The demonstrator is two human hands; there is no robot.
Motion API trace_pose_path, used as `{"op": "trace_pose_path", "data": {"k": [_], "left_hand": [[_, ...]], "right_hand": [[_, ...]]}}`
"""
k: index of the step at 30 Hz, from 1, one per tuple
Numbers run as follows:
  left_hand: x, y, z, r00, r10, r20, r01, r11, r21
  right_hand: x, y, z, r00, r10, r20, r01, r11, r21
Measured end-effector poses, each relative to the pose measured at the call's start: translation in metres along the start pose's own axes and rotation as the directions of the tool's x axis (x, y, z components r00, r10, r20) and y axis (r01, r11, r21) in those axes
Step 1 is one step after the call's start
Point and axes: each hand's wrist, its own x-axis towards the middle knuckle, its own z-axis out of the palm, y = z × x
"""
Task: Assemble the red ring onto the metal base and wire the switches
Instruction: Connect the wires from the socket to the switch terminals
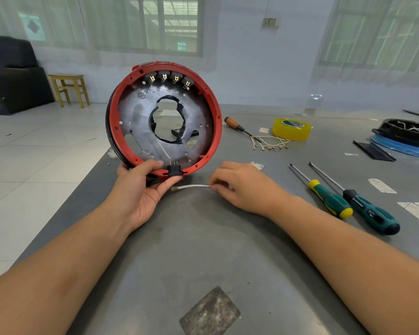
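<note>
Red ring [213,131] upright on table [203,238] | left hand [140,187] grips bottom rim | right hand [237,187] pinches white wire [194,186]

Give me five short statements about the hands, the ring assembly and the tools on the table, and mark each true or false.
1. The left hand holds the red ring upright at its lower rim. True.
2. The right hand grips a screwdriver. False: it pinches a short white wire.
3. Four switches sit along the ring's top. True.
4. The yellow tape roll sits on the stool. False: it lies on the table.
5. Two green-handled screwdrivers lie right of the hands. True.
</note>
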Motion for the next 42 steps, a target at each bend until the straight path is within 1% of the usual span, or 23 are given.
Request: {"op": "trace_pose_path", "data": {"k": [1, 2, 4, 6, 7, 9, 11, 13, 15, 22, 27, 36, 42], "left_hand": [[-0.001, 0.0, 0.001, 1.0, -0.004, 0.002, 0.004, 1.0, 0.004], [-0.002, 0.0, 0.001, 1.0, -0.012, 0.007, 0.012, 1.0, 0.011], [-0.004, 0.0, 0.003, 0.999, -0.031, 0.025, 0.031, 0.999, 0.03], [-0.006, -0.002, 0.004, 0.998, -0.047, 0.042, 0.045, 0.998, 0.049], [-0.007, -0.003, 0.005, 0.997, -0.054, 0.05, 0.052, 0.997, 0.054], [-0.012, -0.007, 0.009, 0.996, -0.066, 0.06, 0.063, 0.996, 0.058], [-0.015, -0.013, 0.011, 0.997, -0.056, 0.055, 0.053, 0.997, 0.058], [-0.018, -0.017, 0.013, 0.998, -0.034, 0.058, 0.031, 0.998, 0.054], [-0.019, -0.02, 0.014, 0.998, -0.019, 0.065, 0.015, 0.999, 0.05], [-0.02, -0.023, 0.015, 0.995, 0.002, 0.099, -0.011, 0.996, 0.086], [-0.02, -0.023, 0.014, 0.991, 0.002, 0.131, -0.015, 0.995, 0.099], [-0.022, -0.024, 0.014, 0.987, -0.003, 0.161, -0.024, 0.985, 0.169], [-0.026, -0.023, 0.014, 0.984, -0.016, 0.179, -0.018, 0.982, 0.187]], "right_hand": [[0.0, -0.002, 0.003, 0.996, 0.067, -0.061, -0.058, 0.988, 0.144], [0.0, -0.005, 0.006, 0.983, 0.159, -0.095, -0.124, 0.945, 0.303], [0.003, -0.011, 0.011, 0.943, 0.323, -0.075, -0.221, 0.781, 0.583], [0.007, -0.017, 0.013, 0.92, 0.39, -0.037, -0.233, 0.619, 0.75], [0.009, -0.019, 0.013, 0.914, 0.405, -0.027, -0.222, 0.553, 0.803], [0.012, -0.023, 0.012, 0.903, 0.429, -0.024, -0.193, 0.456, 0.869], [0.014, -0.025, 0.01, 0.897, 0.441, -0.028, -0.166, 0.397, 0.903], [0.015, -0.026, 0.008, 0.893, 0.448, -0.034, -0.15, 0.368, 0.918], [0.016, -0.026, 0.006, 0.883, 0.468, -0.04, -0.156, 0.373, 0.915], [0.018, -0.019, -0.004, 0.849, 0.524, -0.072, -0.211, 0.461, 0.862], [0.018, -0.019, -0.01, 0.857, 0.511, -0.064, -0.218, 0.473, 0.854], [0.018, -0.021, -0.005, 0.862, 0.499, -0.089, -0.257, 0.582, 0.772], [0.018, -0.024, -0.004, 0.871, 0.484, -0.089, -0.256, 0.6, 0.758]]}}
